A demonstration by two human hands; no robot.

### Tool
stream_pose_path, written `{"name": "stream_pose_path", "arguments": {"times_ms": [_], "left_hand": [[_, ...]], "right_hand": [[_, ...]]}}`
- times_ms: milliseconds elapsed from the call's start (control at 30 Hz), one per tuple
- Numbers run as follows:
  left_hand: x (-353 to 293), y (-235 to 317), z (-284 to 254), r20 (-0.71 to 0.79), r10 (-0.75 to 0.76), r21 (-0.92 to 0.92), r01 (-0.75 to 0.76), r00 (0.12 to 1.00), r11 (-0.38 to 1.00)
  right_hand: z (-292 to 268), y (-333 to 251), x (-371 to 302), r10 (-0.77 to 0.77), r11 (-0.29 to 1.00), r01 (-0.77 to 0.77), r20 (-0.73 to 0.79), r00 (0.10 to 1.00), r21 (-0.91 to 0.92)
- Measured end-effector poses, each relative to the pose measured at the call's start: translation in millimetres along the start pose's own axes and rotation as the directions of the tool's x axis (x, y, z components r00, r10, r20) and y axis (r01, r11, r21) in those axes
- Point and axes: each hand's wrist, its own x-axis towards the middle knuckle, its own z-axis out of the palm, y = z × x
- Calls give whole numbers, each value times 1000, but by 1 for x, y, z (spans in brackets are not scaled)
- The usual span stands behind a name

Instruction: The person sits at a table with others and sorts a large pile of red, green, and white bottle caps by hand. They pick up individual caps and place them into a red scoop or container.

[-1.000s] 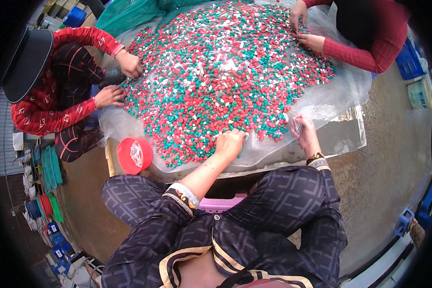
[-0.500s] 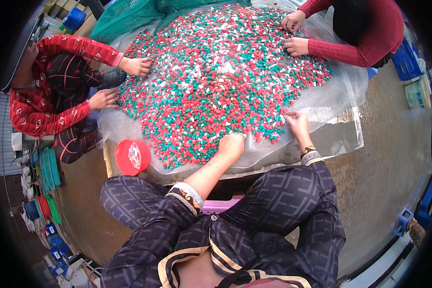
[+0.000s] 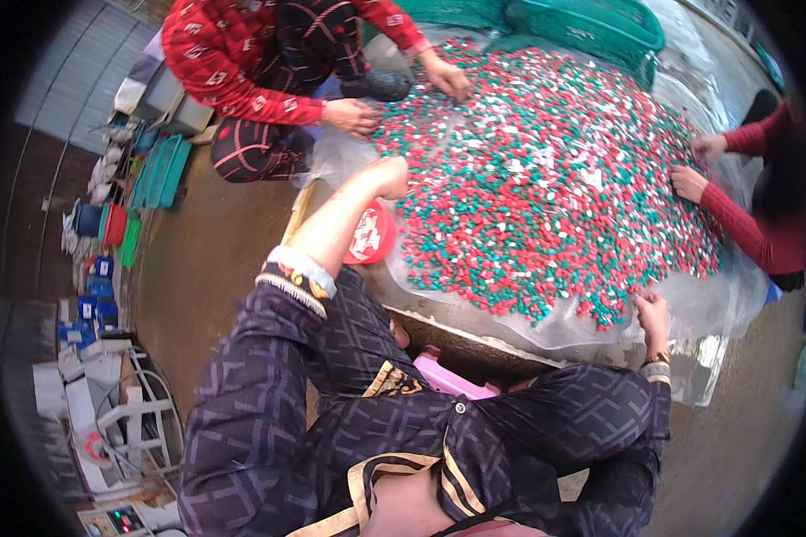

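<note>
A wide heap of small red, green and white pieces [image 3: 528, 197] lies on a clear plastic sheet [image 3: 528, 335]. Just above the red bowl [image 3: 385, 236], at the heap's left edge, is my left hand [image 3: 387, 177]. Its fingers curl closed, and whatever they hold is hidden. Several white bits [image 3: 364, 234] lie in the bowl. At the near right edge of the heap, my right hand [image 3: 652, 310] has its fingers pinched together over the pieces; I cannot make out anything between them.
Across the heap, one person's hands [image 3: 446, 76] touch its far left edge. Another person's hands [image 3: 688, 183] work at the right. A green mesh basket [image 3: 591, 32] stands at the back. Under my knees is a pink stool [image 3: 452, 376]. Teal crates [image 3: 161, 170] stand at the left.
My left hand has left the heap's near edge and moved left, over to the red bowl. The whole view has turned toward the left. My right hand stays at the heap's near right edge.
</note>
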Motion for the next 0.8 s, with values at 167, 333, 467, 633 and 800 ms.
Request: {"name": "stream_pose_path", "arguments": {"times_ms": [167,333,467,633,800], "left_hand": [[-35,-82,40,246,-68,-228,125,967,966],[-40,-149,73,12,-159,-548,139,987,825],[-74,-135,88,307,-395,-468,498,866,730],[-96,-148,122,521,-110,-761,519,847,389],[-78,-131,103,264,-160,-736,306,951,604]], "right_hand": [[-20,-68,-22,-28,853,-120,273,962,508],[-32,-148,-54,-151,832,-89,378,913,548],[-19,-207,-86,-194,893,-43,467,863,449],[42,-264,-116,-241,925,7,574,783,380],[103,-308,-157,-326,915,74,619,715,396]]}}
